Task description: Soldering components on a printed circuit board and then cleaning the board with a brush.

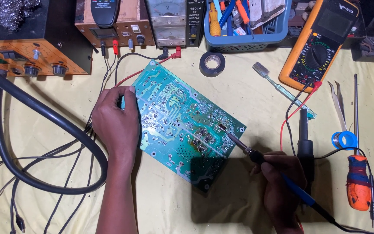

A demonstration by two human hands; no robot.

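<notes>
The green circuit board (182,125) lies solder side up and skewed on the middle of the worktop (239,208), its flat face crowded with silvery traces and small dark parts. Your left hand (115,123) presses on its left edge, fingers spread flat over the rim. Your right hand (280,182) closes its grip around the blue handle of a soldering iron (256,156), whose thin metal tip touches the board near its right corner. A yellow cloth, creased and stained, covers the worktop. Just beside your right hand lie a black tool (304,143), a blue spool of solder wire (345,139), steel tweezers (338,102) and an orange-handled screwdriver (358,173). Farther up sit a roll of black tape (212,63), a worn toothbrush (278,86), an orange multimeter (319,43) and a blue slotted basket (247,41) of tools. Thick black cable (35,108) loops at the left, below boxy orange-fronted power supplies (31,47).
</notes>
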